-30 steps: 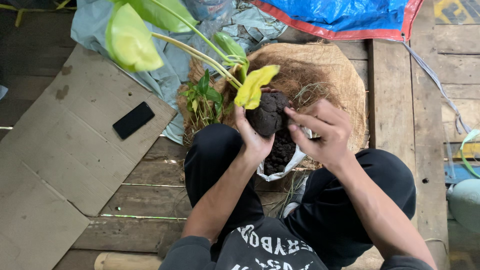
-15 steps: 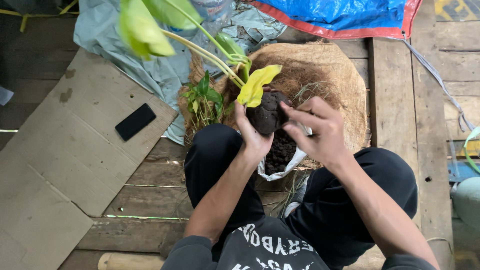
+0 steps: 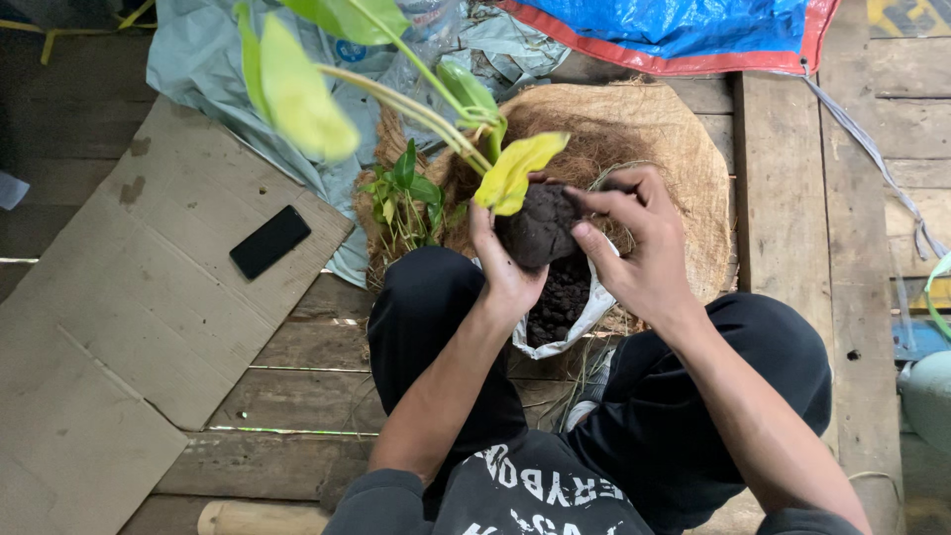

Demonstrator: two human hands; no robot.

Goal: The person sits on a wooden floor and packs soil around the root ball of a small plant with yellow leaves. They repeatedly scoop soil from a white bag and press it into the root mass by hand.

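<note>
Between the person's knees, over a white bag of dark soil (image 3: 561,312), both hands cup a dark soil ball (image 3: 536,230) at the foot of a green-leaved plant (image 3: 416,94). Left hand (image 3: 503,266) fingers curl under the ball; right hand (image 3: 639,248) fingers press its top and side. Behind lies a coconut-fibre mat (image 3: 684,139); a black phone (image 3: 269,241) rests on cardboard (image 3: 149,297).

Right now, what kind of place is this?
Likely an outdoor potting spot on a wooden deck: both hands cup a plant's soil ball over a bag of soil, beside coconut fibre.
</note>
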